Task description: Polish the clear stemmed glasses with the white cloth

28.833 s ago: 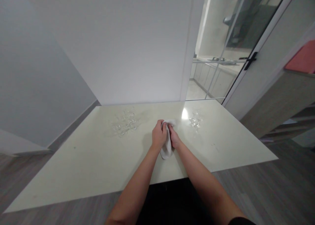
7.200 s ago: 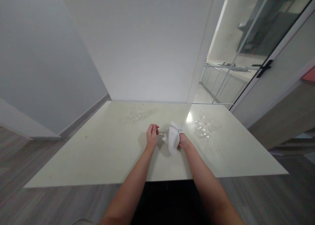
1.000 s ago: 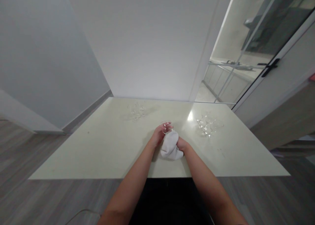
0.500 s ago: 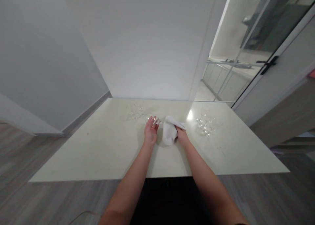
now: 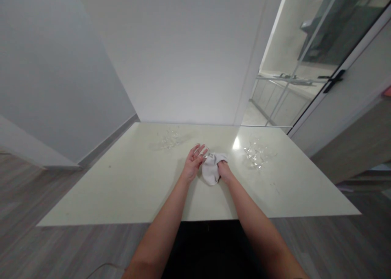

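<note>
Between clear glassware clusters [image 5: 257, 153] on pale table [image 5: 122, 189], left hand [image 5: 192, 163] loosely cupping glass [image 5: 205, 152], right hand [image 5: 225, 170] clutching cloth [image 5: 210, 172]

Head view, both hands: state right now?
Left hand: holding a clear glass, fingers curved around it.
Right hand: closed on the white cloth.

"What does the glossy, pale table [image 5: 122, 197] carry?"

"A left cluster [image 5: 171, 139] of clear, glass-like pieces toward the far edge; a right cluster [image 5: 256, 154], equally transparent, beside a patch of glare [image 5: 236, 143]. Individual shapes are indistinct."

"And the surface?"

"A small spot [image 5: 110, 166] at left, faint marks [image 5: 275, 187] at right."
</note>
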`<state>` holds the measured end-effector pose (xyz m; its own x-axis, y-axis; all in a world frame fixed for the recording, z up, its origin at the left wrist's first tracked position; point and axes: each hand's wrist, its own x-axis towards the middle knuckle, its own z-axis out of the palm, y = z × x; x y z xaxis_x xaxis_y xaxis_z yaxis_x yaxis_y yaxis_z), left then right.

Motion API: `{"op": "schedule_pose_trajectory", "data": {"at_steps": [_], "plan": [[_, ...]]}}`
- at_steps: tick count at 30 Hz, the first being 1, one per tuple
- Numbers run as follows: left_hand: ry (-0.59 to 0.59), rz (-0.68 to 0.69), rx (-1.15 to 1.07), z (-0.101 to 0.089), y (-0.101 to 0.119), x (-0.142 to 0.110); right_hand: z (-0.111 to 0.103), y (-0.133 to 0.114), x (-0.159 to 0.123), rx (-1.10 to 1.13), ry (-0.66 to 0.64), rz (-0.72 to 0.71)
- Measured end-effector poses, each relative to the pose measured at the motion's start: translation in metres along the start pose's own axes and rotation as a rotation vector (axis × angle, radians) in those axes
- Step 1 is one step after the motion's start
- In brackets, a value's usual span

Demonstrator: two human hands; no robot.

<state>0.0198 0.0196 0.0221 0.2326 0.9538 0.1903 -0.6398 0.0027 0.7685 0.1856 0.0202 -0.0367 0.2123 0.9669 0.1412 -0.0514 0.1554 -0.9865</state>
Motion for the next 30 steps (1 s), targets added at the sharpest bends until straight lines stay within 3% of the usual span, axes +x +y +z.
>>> {"op": "schedule_pose_trajectory", "data": {"at_steps": [3, 13, 19, 30], "plan": [[-0.042, 0.017, 0.043, 0.001, -0.003, 0.000, -0.001, -0.002, 0.002, -0.063, 0.055, 0.032], [-0.099, 0.054, 0.122, -0.001, -0.009, 0.003, -0.002, -0.011, 0.004, -0.169, 0.187, -0.131], [-0.115, 0.074, 0.156, -0.004, -0.012, 0.003, -0.002, -0.019, 0.001, -0.156, 0.243, -0.125], [-0.127, 0.070, 0.184, 0.003, -0.009, 0.000, -0.002, -0.018, 0.002, -0.075, 0.228, -0.099]]}}
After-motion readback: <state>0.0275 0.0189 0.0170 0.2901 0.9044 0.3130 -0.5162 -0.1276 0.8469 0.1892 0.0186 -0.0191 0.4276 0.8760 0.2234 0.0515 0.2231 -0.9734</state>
